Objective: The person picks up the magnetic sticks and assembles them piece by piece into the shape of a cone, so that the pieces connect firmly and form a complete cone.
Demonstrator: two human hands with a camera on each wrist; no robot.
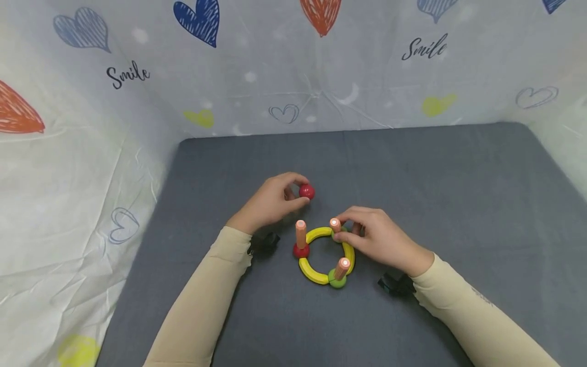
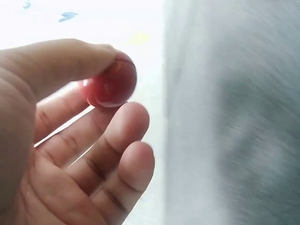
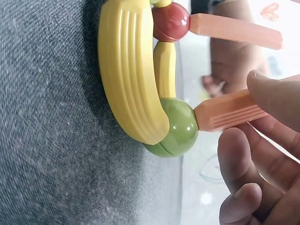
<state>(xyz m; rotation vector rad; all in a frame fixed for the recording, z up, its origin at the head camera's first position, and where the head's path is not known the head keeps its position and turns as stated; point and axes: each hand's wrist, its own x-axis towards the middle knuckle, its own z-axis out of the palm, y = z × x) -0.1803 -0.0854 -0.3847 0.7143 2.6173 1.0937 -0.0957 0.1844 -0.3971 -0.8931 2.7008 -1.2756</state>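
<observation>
My left hand point(image 1: 272, 200) pinches a shiny red ball point(image 1: 307, 191) between thumb and fingers, off to the far left of a toy ring. In the left wrist view the ball point(image 2: 115, 82) sits at the thumb tip. The ring lies flat, made of curved yellow pieces point(image 1: 313, 273) joined by balls. From its red ball point(image 1: 300, 251) and near green ball point(image 1: 337, 280) rise salmon-coloured sticks point(image 1: 300, 235). At the ring's far side, my right hand point(image 1: 387, 239) pinches a third salmon stick point(image 3: 225, 111), which meets a green ball point(image 3: 180, 127).
A dark grey cloth point(image 1: 449, 193) covers the table. Behind and to the left hangs a white sheet point(image 1: 257, 66) printed with hearts and words. Black wrist devices point(image 1: 265, 243) sit under both wrists, close to the ring.
</observation>
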